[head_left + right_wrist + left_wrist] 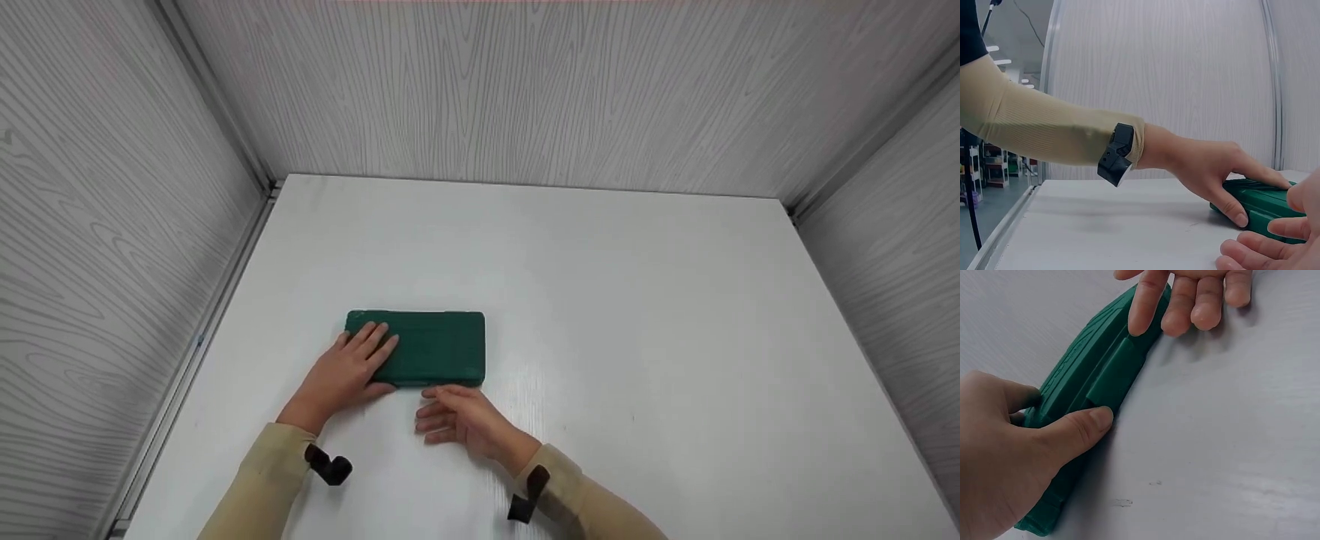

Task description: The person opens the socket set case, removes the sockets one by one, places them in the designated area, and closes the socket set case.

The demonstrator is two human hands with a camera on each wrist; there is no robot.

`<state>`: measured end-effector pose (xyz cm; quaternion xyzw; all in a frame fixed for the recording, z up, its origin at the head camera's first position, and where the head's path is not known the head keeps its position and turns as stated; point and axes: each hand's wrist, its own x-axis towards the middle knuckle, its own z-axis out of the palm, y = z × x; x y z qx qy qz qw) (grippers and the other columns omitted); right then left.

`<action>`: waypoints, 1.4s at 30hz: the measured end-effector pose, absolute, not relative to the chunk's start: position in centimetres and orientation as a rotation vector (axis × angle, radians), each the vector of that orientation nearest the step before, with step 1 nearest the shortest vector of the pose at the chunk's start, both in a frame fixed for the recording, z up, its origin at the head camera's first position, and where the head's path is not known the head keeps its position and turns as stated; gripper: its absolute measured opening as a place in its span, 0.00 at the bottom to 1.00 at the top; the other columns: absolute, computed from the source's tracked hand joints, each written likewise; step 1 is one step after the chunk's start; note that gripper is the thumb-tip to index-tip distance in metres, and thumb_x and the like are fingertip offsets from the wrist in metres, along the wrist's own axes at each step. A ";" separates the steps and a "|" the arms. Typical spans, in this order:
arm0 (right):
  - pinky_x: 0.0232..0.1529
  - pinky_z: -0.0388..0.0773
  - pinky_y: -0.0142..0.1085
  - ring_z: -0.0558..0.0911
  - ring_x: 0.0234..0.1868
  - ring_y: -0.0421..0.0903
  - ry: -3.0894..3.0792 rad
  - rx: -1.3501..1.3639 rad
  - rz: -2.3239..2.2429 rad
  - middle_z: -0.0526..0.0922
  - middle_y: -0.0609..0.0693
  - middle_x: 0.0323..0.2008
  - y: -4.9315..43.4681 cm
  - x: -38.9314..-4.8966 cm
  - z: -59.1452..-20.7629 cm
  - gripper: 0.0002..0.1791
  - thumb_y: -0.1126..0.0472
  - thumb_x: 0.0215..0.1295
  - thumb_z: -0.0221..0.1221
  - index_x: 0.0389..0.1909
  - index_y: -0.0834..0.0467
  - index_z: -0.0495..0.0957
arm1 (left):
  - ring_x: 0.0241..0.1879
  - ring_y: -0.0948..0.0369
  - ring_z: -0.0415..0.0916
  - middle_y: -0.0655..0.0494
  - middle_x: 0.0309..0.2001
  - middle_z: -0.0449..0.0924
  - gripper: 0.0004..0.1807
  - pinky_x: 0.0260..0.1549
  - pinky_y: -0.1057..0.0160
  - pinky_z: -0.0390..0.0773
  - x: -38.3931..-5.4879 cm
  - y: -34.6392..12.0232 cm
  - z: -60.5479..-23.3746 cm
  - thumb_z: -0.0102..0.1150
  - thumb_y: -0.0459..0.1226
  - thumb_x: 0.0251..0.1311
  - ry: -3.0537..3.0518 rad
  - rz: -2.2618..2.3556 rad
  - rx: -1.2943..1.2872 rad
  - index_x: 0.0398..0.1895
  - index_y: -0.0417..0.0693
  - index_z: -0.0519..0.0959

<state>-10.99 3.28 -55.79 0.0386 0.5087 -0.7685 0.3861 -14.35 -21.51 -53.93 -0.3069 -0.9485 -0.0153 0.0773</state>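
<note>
A flat green plastic case (439, 346) lies closed on the white table, left of the middle. My left hand (343, 377) holds its left end, fingers spread over the lid and thumb against the front side. In the left wrist view, a latch (1113, 374) shows on that front side, beyond the thumb. My right hand (471, 421) is at the front edge near the right corner, fingers loosely bent with nothing held. One of its fingertips is right at the far end of the latch in the left wrist view.
The white table (637, 315) extends around the case. Pale wood-grain panels (480, 90) stand behind it and at both sides. A small black camera (330, 466) is strapped at the left wrist and another (528, 495) at the right. Shelves (997, 166) stand beyond the table's edge.
</note>
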 end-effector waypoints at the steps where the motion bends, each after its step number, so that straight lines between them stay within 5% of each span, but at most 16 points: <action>1: 0.43 0.78 0.49 0.82 0.43 0.55 1.282 0.111 -1.962 0.82 0.61 0.42 3.2 -11.0 -55.8 0.23 0.53 0.69 0.51 0.55 0.67 0.71 | 0.66 0.47 0.56 0.42 0.66 0.60 0.42 0.55 0.41 0.64 -14.4 -21.5 -53.9 0.59 0.58 0.53 -2.842 -0.027 -0.925 0.67 0.45 0.64; 8: 0.46 0.77 0.48 0.82 0.43 0.55 1.168 0.206 -2.073 0.79 0.64 0.45 2.0 -10.8 -55.7 0.31 0.47 0.71 0.47 0.59 0.70 0.59 | 0.65 0.49 0.58 0.44 0.66 0.61 0.40 0.55 0.42 0.65 -14.9 -22.0 -53.6 0.55 0.60 0.56 -2.835 0.007 -0.957 0.67 0.48 0.64; 21: 0.43 0.78 0.48 0.83 0.40 0.56 1.166 0.315 -2.137 0.81 0.63 0.41 0.9 -10.5 -56.2 0.30 0.45 0.71 0.44 0.59 0.67 0.63 | 0.66 0.49 0.57 0.44 0.66 0.61 0.39 0.56 0.41 0.63 -14.9 -22.0 -53.7 0.57 0.57 0.56 -2.818 -0.092 -0.979 0.67 0.49 0.64; 31: 0.43 0.78 0.48 0.83 0.39 0.55 1.156 0.358 -2.150 0.80 0.63 0.40 0.7 -10.8 -56.2 0.32 0.43 0.72 0.41 0.64 0.65 0.58 | 0.68 0.48 0.52 0.44 0.68 0.57 0.37 0.59 0.40 0.57 -14.9 -21.6 -54.3 0.49 0.58 0.61 -2.839 -0.206 -0.925 0.69 0.49 0.61; 42: 0.39 0.79 0.48 0.84 0.36 0.55 1.248 0.336 -2.173 0.82 0.63 0.36 0.5 -10.6 -56.3 0.28 0.43 0.72 0.40 0.52 0.65 0.64 | 0.68 0.47 0.51 0.43 0.68 0.56 0.37 0.59 0.39 0.56 -15.1 -21.3 -54.2 0.50 0.57 0.61 -2.839 -0.203 -0.940 0.69 0.49 0.61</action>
